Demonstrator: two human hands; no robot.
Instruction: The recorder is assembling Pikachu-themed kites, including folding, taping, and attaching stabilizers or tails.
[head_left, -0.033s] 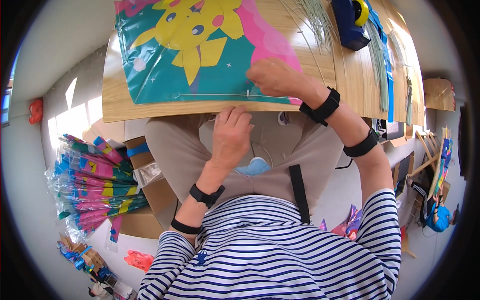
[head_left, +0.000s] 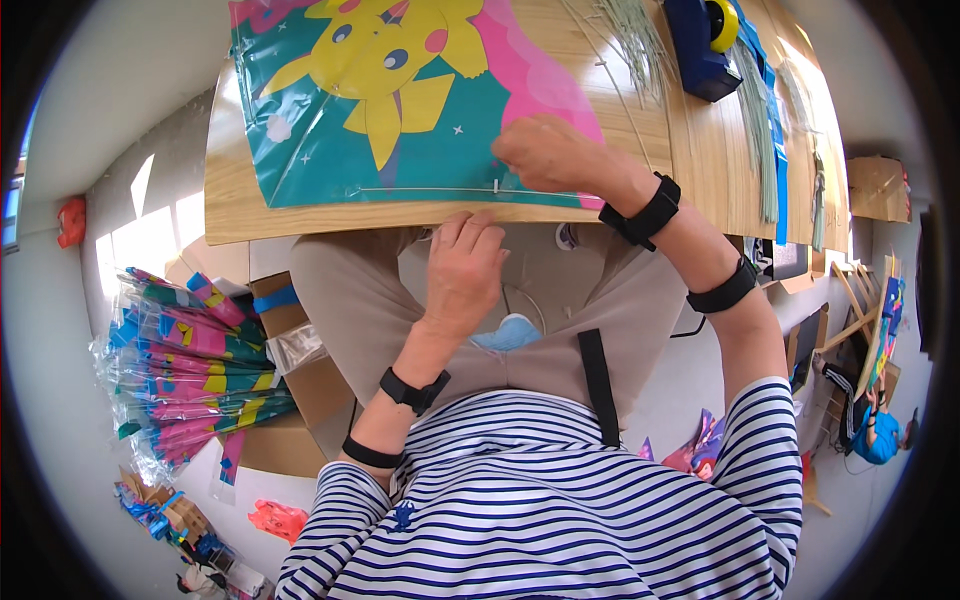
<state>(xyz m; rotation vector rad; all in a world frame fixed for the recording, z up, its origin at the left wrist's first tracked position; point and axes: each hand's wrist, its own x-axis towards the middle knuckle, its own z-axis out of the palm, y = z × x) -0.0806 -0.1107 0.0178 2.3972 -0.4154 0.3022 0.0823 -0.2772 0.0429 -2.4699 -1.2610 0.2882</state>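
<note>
A glossy plastic sheet point(head_left: 430, 160), teal and pink with a yellow cartoon figure, lies flat on the wooden table. Along its near edge runs a thin pale rod point(head_left: 420, 189) with a small white clip-like piece point(head_left: 495, 186) on it. My right hand point(head_left: 555, 155) is closed over the sheet's near right part; its fingertips are turned under, so whatever they pinch is hidden. Lower down, my left hand point(head_left: 463, 270) rests its loosely bent fingers against the table's near edge, holding nothing that I can see.
Bundled thin rods point(head_left: 632, 40) lie at the far right of the table point(head_left: 235, 215), beside a dark blue tape dispenser point(head_left: 705, 55) with yellow tape. More rods line the right side. Folded colourful plastic pieces point(head_left: 195, 370) sit by a cardboard box point(head_left: 275, 445) at lower left. A person in blue point(head_left: 878, 435) is far right.
</note>
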